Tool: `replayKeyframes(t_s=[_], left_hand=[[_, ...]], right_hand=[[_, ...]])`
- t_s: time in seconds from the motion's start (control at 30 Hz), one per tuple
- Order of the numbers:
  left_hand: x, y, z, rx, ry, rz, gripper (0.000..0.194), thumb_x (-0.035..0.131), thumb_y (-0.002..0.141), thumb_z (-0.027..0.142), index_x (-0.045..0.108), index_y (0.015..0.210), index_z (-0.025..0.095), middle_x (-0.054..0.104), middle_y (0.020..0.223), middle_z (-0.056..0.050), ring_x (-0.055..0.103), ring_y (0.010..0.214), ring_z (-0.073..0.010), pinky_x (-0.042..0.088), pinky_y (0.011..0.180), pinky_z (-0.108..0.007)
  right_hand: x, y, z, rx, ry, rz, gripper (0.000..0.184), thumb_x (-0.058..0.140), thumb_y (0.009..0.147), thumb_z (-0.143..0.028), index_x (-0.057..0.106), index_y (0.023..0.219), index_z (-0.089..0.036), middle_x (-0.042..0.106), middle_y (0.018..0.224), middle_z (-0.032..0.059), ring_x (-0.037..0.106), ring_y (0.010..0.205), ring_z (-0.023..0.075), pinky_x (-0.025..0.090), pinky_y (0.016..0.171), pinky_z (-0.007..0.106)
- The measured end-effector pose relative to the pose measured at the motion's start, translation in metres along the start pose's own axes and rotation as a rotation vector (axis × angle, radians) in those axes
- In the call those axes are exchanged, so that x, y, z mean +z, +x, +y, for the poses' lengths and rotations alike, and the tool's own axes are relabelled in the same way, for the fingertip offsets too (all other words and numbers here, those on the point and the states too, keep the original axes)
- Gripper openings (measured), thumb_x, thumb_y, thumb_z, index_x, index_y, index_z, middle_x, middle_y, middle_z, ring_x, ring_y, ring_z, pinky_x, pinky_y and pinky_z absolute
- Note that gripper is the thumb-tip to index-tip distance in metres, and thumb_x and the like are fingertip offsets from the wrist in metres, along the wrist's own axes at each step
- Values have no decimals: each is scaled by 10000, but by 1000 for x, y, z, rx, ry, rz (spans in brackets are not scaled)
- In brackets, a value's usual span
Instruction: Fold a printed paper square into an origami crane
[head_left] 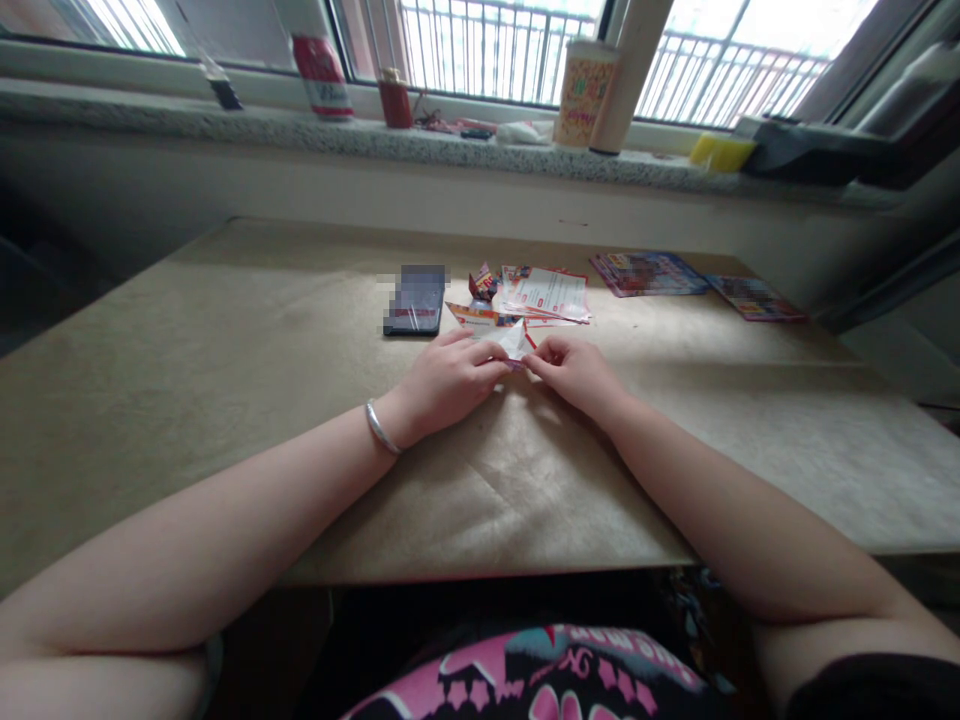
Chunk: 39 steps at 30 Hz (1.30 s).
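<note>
Between my hands, a small sheet of folded paper (514, 341) rests on the table, its white side showing with a red and purple edge. My left hand (459, 376), with a silver bangle at its wrist, presses the left part of it with bent fingers. At the paper's right corner, my right hand (576, 370) pinches the edge between thumb and forefinger. Just beyond lie an orange-edged printed paper (474, 317), a small folded paper shape (484, 284) and several white printed sheets with red borders (551, 293).
A dark phone (420, 298) lies left of the papers. Colourful leaflets (652, 273) and another small pile (756, 298) are at the back right. On the windowsill (465, 150) stand a red can (322, 76), a red bottle (395, 100) and a patterned cup (583, 95).
</note>
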<state>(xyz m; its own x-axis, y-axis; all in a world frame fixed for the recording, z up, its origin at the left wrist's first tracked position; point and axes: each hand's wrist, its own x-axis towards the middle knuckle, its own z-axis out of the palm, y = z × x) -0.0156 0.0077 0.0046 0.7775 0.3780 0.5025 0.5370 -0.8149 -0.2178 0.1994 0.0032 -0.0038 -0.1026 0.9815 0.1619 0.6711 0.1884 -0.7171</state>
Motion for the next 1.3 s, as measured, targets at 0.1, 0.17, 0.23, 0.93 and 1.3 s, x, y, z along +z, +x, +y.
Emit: replayKeyframes(t_s=[0.1, 0.17, 0.23, 0.93, 1.3], left_hand=[[1, 0, 1, -14, -16, 2, 210, 545, 882, 195, 692, 1027, 237, 706, 1065, -11, 666, 869, -161, 473, 919, -359], [1, -1, 1, -21, -29, -7, 208, 535, 896, 221, 697, 1027, 238, 709, 1082, -11, 672, 881, -166, 454, 968, -390], [2, -1, 1, -21, -46, -10, 223, 523, 908, 232, 692, 1052, 240, 707, 1110, -13, 676, 913, -170, 427, 1015, -416], [10, 1, -1, 48, -251, -58, 336, 528, 878, 180, 619, 1199, 150, 629, 1280, -130, 653, 1048, -236, 531, 922, -405], [7, 1, 0, 47, -237, -60, 326, 464, 938, 215, 610, 1224, 156, 628, 1288, -110, 660, 1043, -218, 530, 925, -385]], right_hand=[[0, 0, 0, -3, -42, 15, 238, 609, 780, -411, 600, 681, -195, 618, 623, -13, 533, 574, 118, 364, 542, 241], [1, 0, 0, -20, -55, 25, 188, 611, 779, -380, 610, 723, -200, 633, 655, -13, 546, 592, 119, 368, 550, 236], [1, 0, 2, -50, -68, 42, 142, 602, 786, -349, 630, 792, -210, 644, 688, -15, 556, 607, 120, 374, 559, 233], [4, 16, 14, -76, 133, 163, 421, 649, 765, -322, 629, 1154, -162, 696, 898, 45, 570, 638, 124, 473, 636, 264], [-1, 8, 9, -98, 18, 74, 262, 579, 847, -376, 747, 899, -181, 749, 806, 32, 658, 738, 183, 475, 696, 282]])
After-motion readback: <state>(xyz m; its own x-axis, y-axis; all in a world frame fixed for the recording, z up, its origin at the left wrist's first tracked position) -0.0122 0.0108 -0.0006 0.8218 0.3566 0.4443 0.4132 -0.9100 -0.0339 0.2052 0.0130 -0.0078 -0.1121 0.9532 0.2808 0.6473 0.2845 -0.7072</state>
